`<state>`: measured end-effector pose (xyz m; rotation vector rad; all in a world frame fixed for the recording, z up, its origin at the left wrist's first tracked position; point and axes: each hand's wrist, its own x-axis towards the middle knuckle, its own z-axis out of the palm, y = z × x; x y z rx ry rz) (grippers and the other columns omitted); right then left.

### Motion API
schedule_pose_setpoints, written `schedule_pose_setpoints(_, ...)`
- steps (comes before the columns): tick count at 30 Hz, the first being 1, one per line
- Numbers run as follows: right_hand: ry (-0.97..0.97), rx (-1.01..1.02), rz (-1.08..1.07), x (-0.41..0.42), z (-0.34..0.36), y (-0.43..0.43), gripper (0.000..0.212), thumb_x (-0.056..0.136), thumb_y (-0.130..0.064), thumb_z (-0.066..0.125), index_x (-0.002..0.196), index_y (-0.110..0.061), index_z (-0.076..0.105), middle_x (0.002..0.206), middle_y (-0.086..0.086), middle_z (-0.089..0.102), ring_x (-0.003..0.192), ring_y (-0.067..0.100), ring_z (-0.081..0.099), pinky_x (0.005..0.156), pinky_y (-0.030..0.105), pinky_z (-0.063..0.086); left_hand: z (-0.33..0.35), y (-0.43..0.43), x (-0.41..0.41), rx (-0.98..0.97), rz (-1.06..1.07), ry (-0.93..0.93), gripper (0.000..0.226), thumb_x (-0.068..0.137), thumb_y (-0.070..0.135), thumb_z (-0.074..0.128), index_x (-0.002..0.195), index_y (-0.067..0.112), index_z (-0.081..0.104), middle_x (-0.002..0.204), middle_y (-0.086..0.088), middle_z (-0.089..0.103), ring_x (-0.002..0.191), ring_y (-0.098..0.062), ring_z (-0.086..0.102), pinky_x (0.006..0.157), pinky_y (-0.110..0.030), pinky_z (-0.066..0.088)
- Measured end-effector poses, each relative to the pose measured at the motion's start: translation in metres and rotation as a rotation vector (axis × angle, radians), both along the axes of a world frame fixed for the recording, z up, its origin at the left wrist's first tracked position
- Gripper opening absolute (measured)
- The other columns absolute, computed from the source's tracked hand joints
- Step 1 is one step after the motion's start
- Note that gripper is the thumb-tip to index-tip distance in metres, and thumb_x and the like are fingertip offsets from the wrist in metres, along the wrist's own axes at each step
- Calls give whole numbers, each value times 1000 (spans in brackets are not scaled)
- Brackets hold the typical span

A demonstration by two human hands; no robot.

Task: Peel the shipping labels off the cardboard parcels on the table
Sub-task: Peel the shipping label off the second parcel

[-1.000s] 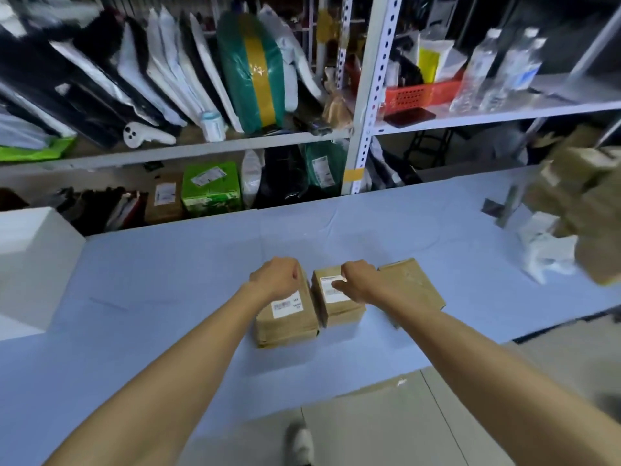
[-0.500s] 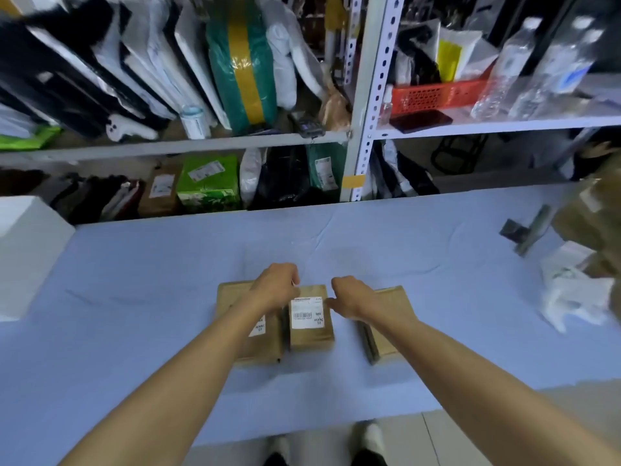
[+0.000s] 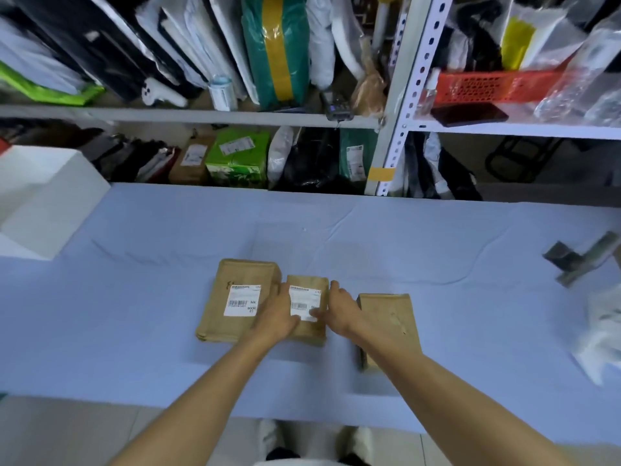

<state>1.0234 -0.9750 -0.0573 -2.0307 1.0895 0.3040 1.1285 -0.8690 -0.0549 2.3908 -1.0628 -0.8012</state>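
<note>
Centre frame — left hand (image 3: 279, 319) and right hand (image 3: 340, 311) both clamped on middle parcel (image 3: 309, 332) — left thumb on its label (image 3: 302, 301)

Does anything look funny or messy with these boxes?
Only small things. The right parcel shows no label on top, unlike the left parcel and the middle parcel. It also sits apart, nearer the table edge. Something white and crumpled lies blurred at far right.

In the centre of the frame, the left label (image 3: 242, 301) on the left parcel (image 3: 235, 274) shows a barcode and the letters "Mx"; its smaller print is blurred. The middle label (image 3: 304, 299) on the middle parcel (image 3: 307, 280) is unreadable.
</note>
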Motion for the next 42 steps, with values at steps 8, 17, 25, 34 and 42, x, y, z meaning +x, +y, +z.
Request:
schedule_pose_setpoints(8,-183,9,-67,-39,-18,0,84,78,-14,73,146,-23,25,118,13,54,106,30,57,89,36,47,-31,7,-24,-178,103,233,79,64,7,82,131,22,43,123,0,52,103,-19,62,86,-45,54)
schedule_pose_setpoints(17,-296,77,-17,-78,-11,-13,88,73,-7,80,144,-18,29,100,-16,58,93,8,61,79,19,53,-32,-1,-49,-293,118,355,73,75,2,76,136,23,42,125,3,52,103,-13,58,68,-10,50)
schedule_pose_setpoints(25,-415,185,-117,-78,-18,1,111,60,-2,88,150,-25,26,119,-21,53,102,9,60,84,30,57,-35,12,-44,-361,133,412,83,69,10,83,139,25,40,126,13,52,108,-4,56,69,-13,52)
schedule_pose_setpoints(34,-503,225,-191,-70,-22,11,101,60,0,89,136,-39,35,124,-2,53,110,15,57,69,19,56,-39,19,-36,-405,176,521,90,67,-6,80,141,22,38,125,9,56,113,-5,54,73,-21,57)
schedule_pose_setpoints(42,-486,253,-190,-65,-17,6,93,65,6,84,130,-33,31,110,-14,52,94,0,58,62,12,52,-39,13,-30,-359,142,462,94,65,-5,81,144,21,37,131,4,55,106,-2,55,74,-18,56)
